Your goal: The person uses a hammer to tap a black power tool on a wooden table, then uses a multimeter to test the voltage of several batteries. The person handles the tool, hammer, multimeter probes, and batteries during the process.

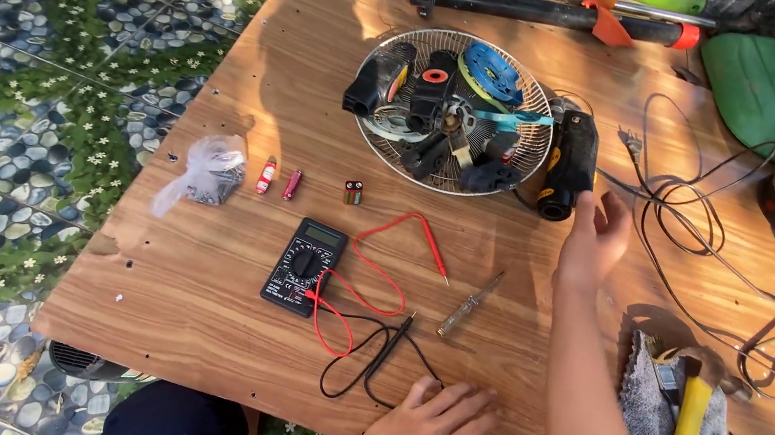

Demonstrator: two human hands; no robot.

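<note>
I read an early stage — my right hand (595, 239), fingers spread and grasping nothing, reaches at one o'clock toward the black tool (569, 165) beside the wire fan guard (387, 152), my left hand (423, 433) lies flat and released on the wooden table (194, 301), and the multimeter (304, 265) sits untouched.

Multimeter (305, 267), black, rectangular, with a small greenish-grey screen (322, 236) at its top end, mid-tabletop toward the near edge. Clear crumpled plastic bag (208, 172) of small parts near the left edge.

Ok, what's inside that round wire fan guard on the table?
The wire fan guard holds a blue reel, black plastic parts and one black piece with an orange ring. They overlap, so whatever lies beneath the pile is hidden.
</note>
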